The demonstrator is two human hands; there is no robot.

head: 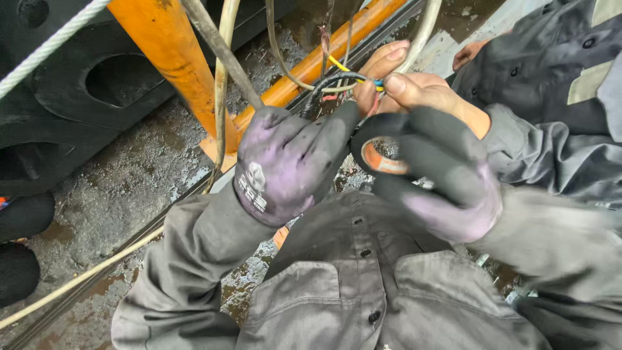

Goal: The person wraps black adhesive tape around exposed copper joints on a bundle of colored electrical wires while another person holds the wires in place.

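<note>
At centre of the frame, left hand (285,165), in a dark purple-grey glove, is closed w/ thumb stretched to the right, pinching a strip of black tape (353,133). Right hand (440,175), same kind of glove, is curled around a roll of black tape (382,155) w/ orange core. Just above, a co-worker's bare hand (408,87) from upper right grips a bundle of wires (343,78), black, yellow and blue. Orange metal beam (175,58) stands at upper left, another orange bar (324,55) behind the wires. Wet concrete floor (123,181) lies below at left.
</note>
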